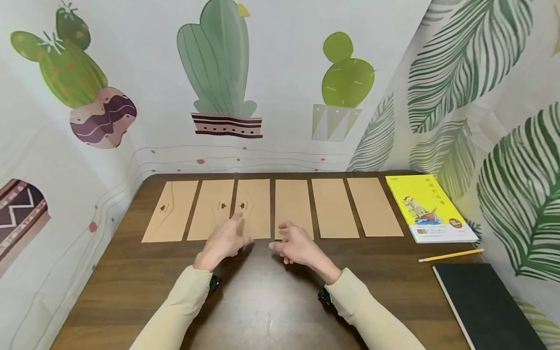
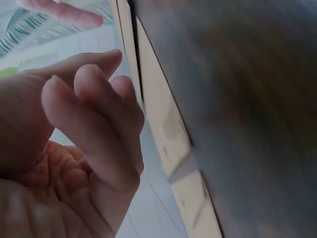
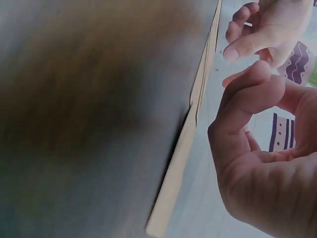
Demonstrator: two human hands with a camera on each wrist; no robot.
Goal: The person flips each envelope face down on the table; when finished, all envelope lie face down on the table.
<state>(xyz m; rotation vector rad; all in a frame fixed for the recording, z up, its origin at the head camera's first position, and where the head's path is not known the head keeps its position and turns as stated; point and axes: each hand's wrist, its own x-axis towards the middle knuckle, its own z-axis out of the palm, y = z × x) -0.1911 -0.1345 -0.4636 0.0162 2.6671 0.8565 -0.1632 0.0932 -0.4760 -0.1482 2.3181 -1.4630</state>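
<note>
Several kraft-paper envelopes lie side by side in a row. The leftmost envelope (image 1: 170,218), the second envelope (image 1: 205,218) and the third envelope (image 1: 258,209) each show a small dark crown print. Plain faces show on the fourth envelope (image 1: 295,199), the fifth envelope (image 1: 336,209) and the rightmost envelope (image 1: 376,209). My left hand (image 1: 224,240) is over the near part of the second and third envelopes, its index finger pointing forward. Near the fourth envelope's front edge is my right hand (image 1: 299,247), fingers loosely bent. Neither hand holds anything; the wrist views show both raised above the table.
A yellow book (image 1: 430,204) with a ship on its cover lies right of the row. In front of it are a yellow pencil (image 1: 450,255) and a black notebook (image 1: 485,301). A patterned cloth (image 1: 288,87) hangs behind the brown wooden table (image 1: 262,301).
</note>
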